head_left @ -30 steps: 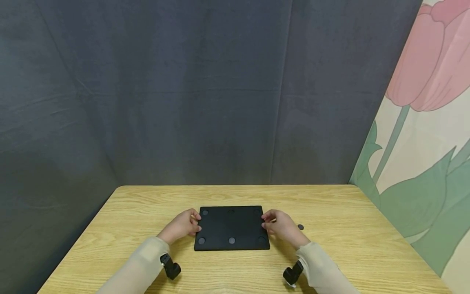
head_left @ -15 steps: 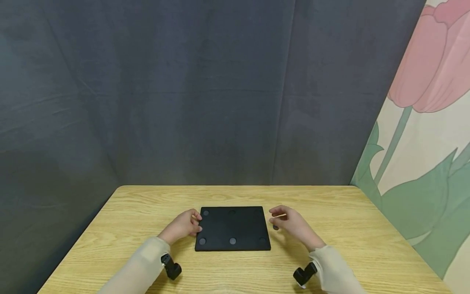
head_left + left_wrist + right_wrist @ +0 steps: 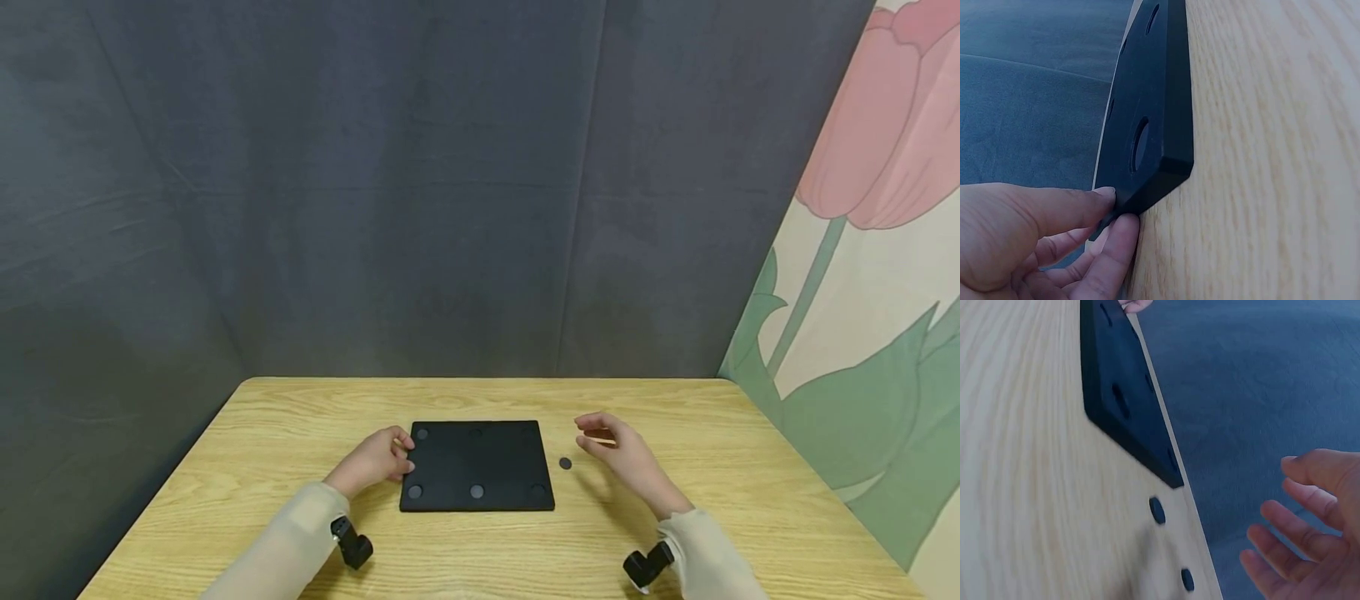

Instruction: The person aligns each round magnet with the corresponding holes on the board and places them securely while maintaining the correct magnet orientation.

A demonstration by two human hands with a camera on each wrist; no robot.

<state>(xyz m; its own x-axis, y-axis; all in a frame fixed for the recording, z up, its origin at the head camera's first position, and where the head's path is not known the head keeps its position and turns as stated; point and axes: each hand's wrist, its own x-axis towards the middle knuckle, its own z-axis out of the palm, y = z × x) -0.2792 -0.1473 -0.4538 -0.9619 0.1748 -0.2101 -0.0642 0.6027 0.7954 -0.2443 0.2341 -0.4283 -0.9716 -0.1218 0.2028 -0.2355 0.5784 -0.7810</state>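
A flat black rectangular board (image 3: 480, 462) with several round recesses lies on the wooden table; some recesses look paler grey than others. My left hand (image 3: 380, 454) pinches the board's left edge, the thumb (image 3: 1105, 195) at its upper face and a finger low against the side. To the right of the board, my right hand (image 3: 617, 450) hovers over the table, fingers parted and holding nothing. A small dark disc (image 3: 566, 463) lies on the wood between the board and that hand. In the right wrist view a second disc (image 3: 1187, 579) shows beyond the first; the right hand hides it in the head view.
The wooden table (image 3: 480, 558) ends at a dark grey curtain (image 3: 420, 208) behind and at the left. On the right stands a wall panel with a painted tulip (image 3: 855, 125). Small black cameras (image 3: 352, 546) are strapped to both wrists.
My right hand has come off the board's right edge and moved right and up, uncovering the near disc and covering the farther one. The left hand and the board stay put.
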